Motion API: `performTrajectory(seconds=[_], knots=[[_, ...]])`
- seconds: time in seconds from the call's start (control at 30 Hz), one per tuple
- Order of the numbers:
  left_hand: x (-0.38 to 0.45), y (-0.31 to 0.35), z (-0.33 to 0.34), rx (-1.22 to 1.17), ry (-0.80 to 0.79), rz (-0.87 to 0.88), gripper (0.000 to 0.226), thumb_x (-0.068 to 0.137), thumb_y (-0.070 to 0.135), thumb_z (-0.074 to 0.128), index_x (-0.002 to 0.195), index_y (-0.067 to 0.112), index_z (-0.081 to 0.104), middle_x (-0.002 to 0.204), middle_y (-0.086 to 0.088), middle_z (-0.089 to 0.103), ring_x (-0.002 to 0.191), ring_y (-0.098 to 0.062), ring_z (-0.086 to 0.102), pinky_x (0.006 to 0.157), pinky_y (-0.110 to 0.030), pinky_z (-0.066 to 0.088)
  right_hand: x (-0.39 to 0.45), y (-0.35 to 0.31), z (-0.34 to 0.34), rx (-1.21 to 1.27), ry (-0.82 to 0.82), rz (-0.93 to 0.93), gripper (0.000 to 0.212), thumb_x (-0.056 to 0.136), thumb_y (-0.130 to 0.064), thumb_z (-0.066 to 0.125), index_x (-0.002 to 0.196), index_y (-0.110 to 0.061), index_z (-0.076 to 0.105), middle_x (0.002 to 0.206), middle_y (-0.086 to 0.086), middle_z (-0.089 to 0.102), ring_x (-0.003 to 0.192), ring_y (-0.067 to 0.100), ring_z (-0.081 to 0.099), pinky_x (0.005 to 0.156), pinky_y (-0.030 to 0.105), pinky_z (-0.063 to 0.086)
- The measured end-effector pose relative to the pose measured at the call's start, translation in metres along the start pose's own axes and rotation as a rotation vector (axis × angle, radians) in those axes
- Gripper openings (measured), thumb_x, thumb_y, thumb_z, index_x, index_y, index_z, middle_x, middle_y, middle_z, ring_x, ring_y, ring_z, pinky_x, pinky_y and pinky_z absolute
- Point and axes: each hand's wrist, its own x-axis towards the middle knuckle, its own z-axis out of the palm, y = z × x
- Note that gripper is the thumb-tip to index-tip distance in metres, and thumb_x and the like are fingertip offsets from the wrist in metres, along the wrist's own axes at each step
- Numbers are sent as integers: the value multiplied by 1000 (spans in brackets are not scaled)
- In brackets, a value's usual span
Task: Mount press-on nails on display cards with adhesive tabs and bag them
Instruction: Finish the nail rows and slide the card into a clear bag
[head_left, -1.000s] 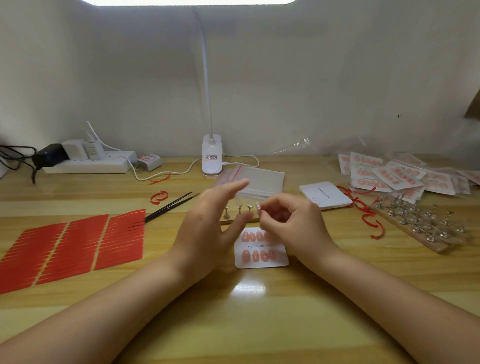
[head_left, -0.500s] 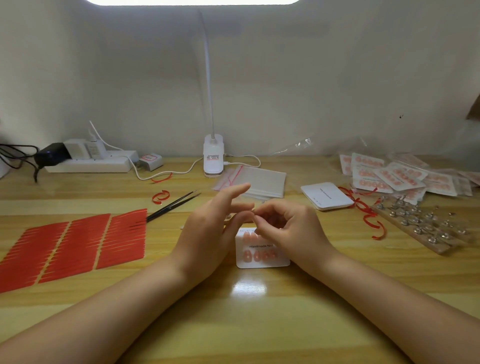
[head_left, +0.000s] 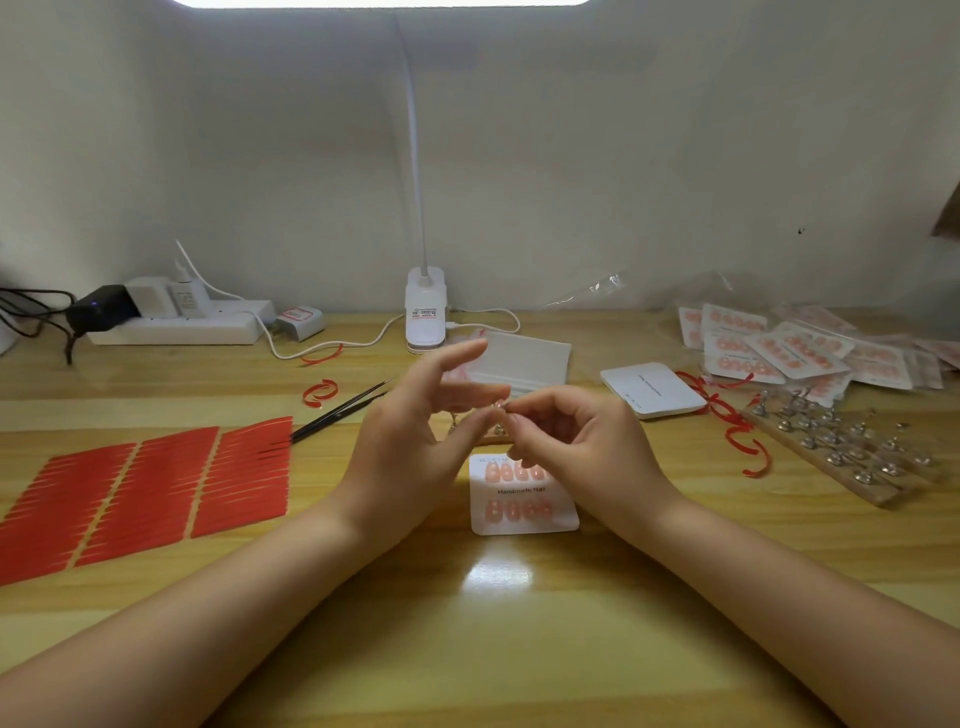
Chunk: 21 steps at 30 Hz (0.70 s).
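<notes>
A white display card (head_left: 524, 522) printed "Handmade Nail" lies on the wooden table with two rows of pink press-on nails stuck on it. Above its far edge my left hand (head_left: 410, 441) and my right hand (head_left: 582, 441) meet. Both pinch one small pink nail (head_left: 500, 404) between thumb and fingertips; my left index finger sticks up free. Behind the hands a small wooden strip with metal nail stands (head_left: 454, 421) is mostly hidden.
Red adhesive tab sheets (head_left: 145, 488) lie at left, black tweezers (head_left: 337, 410) beside them. A stack of clear bags (head_left: 524, 358), a white card stack (head_left: 652, 389), bagged finished cards (head_left: 795, 348), a wooden rack of metal stands (head_left: 841, 447), a lamp base (head_left: 426, 312) and a power strip (head_left: 176, 327) stand further back.
My hands have come together and lifted slightly off the stand strip, with the small nail now pinched between them. The card lies where it was.
</notes>
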Motion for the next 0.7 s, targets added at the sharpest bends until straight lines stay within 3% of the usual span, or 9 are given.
performTrajectory(seconds=[0.07, 0.17, 0.43, 0.53, 0.7], knots=[[4, 4, -4, -80, 20, -35, 55, 79, 21, 74, 128, 25, 50, 99, 4, 74, 96, -9, 70, 86, -37, 58, 0, -5, 0, 17, 6, -4, 9, 87, -5, 69, 90, -13, 73, 69, 7, 71, 62, 15, 68, 61, 21, 54], [8, 10, -6, -127, 36, -41, 57, 75, 18, 77, 126, 24, 52, 94, 3, 75, 93, -9, 71, 83, -28, 57, 1, -11, -2, 6, 19, -15, 8, 86, -6, 70, 90, -12, 73, 69, 4, 71, 62, 13, 67, 61, 24, 55], [4, 14, -6, 79, 123, 131, 60, 75, 15, 80, 129, 14, 52, 99, 5, 73, 96, -3, 70, 88, -29, 56, -3, -19, 2, 27, 19, 14, 3, 88, -10, 69, 89, -9, 72, 69, 6, 71, 60, 13, 68, 58, 20, 54], [4, 15, -5, 131, 140, 205, 57, 75, 11, 80, 125, 11, 52, 98, 0, 72, 94, -8, 70, 86, -31, 57, -3, -21, 3, 83, 31, 55, 2, 87, -9, 69, 86, -8, 70, 66, 5, 71, 58, 12, 68, 55, 19, 53], [5, 16, -6, 65, 146, 165, 49, 77, 13, 77, 119, 13, 53, 92, 2, 69, 89, -8, 69, 83, -27, 56, -4, -25, 4, 135, 45, 89, 3, 86, -10, 70, 83, -9, 68, 66, 5, 70, 59, 13, 68, 55, 20, 53]])
